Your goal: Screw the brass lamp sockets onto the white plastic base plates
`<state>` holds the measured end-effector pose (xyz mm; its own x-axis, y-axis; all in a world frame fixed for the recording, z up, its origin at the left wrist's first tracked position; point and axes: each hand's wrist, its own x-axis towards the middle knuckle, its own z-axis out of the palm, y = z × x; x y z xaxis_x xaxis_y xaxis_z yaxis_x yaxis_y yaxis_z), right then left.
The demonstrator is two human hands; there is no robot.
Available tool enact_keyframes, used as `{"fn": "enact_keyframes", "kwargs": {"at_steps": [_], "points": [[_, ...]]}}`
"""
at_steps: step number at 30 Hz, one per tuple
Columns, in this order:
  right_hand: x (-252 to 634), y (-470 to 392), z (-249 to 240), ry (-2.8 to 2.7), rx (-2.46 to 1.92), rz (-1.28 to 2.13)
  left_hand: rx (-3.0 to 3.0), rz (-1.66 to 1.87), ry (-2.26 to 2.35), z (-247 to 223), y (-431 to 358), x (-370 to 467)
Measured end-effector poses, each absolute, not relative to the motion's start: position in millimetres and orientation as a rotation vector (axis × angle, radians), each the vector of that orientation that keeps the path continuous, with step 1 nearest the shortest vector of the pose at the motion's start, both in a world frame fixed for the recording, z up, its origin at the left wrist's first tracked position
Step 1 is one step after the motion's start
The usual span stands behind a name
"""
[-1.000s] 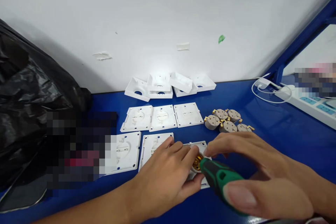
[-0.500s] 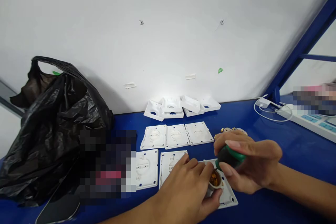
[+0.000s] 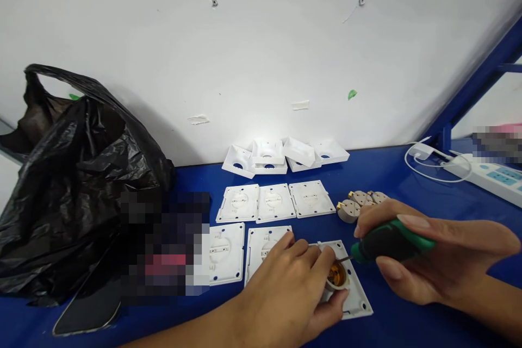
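Note:
A round bulb socket with a brass-coloured inside [image 3: 338, 277] sits on a white square plate [image 3: 359, 299] at the front. My left hand [image 3: 291, 285] grips the socket's sides between thumb and fingers. In my right hand [image 3: 457, 253] is a screwdriver [image 3: 393, 242] with a green and black handle, held at a low slant. Its thin shaft points left to the socket's rim; the tip is at or just inside the opening, and I cannot tell whether it touches a screw. Several loose round socket parts [image 3: 349, 210] lie beyond my right hand.
White square plates [image 3: 275, 203] lie in rows to the left and behind. Shallow white box covers [image 3: 268, 152] stand along the wall. A black plastic bag [image 3: 101, 174] and a phone [image 3: 87, 304] are at left. A power strip [image 3: 495, 176] with a white cable lies at right.
My right hand has drawn the screwdriver to the right and tipped it flatter, so its shaft now shows. My left hand stays on the socket. The view has shifted slightly.

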<state>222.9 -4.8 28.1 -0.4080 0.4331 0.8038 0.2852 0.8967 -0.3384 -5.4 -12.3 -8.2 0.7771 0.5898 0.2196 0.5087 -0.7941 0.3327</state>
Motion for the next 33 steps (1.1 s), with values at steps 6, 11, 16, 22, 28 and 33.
{"fn": "enact_keyframes", "kwargs": {"at_steps": [6,11,16,22,28,33], "points": [[223.2,-2.1,28.3,-2.011,-0.505,0.257,2.718,0.456,0.843,-6.9,-12.4,-6.8],[209.8,3.6,24.6,-1.895,-0.411,0.278,2.728,0.522,0.839,-7.3,-13.1,-7.2],[207.7,4.7,22.4,-1.899,-0.413,0.294,2.695,0.536,0.848,-10.2,-13.9,-7.8],[214.0,-1.7,25.8,-2.013,-0.439,0.221,2.69,0.454,0.841,-9.0,-12.7,-7.4],[221.5,-4.6,24.6,-2.156,-0.489,0.133,2.678,0.442,0.85,-7.4,-13.3,-5.8],[223.5,-5.5,28.2,-2.193,-0.518,0.086,2.674,0.435,0.838,-5.9,-13.0,-6.5]]}}
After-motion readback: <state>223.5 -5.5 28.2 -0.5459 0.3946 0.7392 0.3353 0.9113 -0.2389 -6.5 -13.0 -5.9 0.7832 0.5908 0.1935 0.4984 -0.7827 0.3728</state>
